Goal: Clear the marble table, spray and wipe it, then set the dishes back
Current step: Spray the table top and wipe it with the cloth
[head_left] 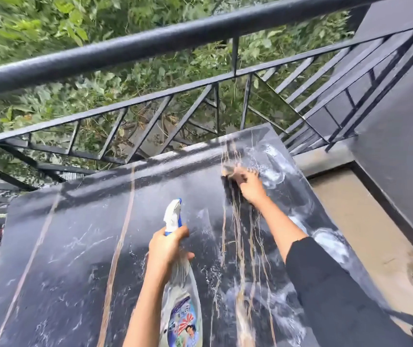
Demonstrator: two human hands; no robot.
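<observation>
1. Left hand (pixel 166 249) grips the bottle (pixel 180 296) by its neck, above the table (pixel 75 246).
2. Right hand (pixel 250 187) holds a blurred cloth (pixel 233 171) against the far wet marble, so this is the wiping step.
3. Next, probably: sweep the foam (pixel 273 171) by the right edge.

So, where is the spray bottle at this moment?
In the head view the spray bottle is low in the centre, gripped by the left hand over the marble table, nearer than the right hand, which holds a blurred cloth.
</observation>
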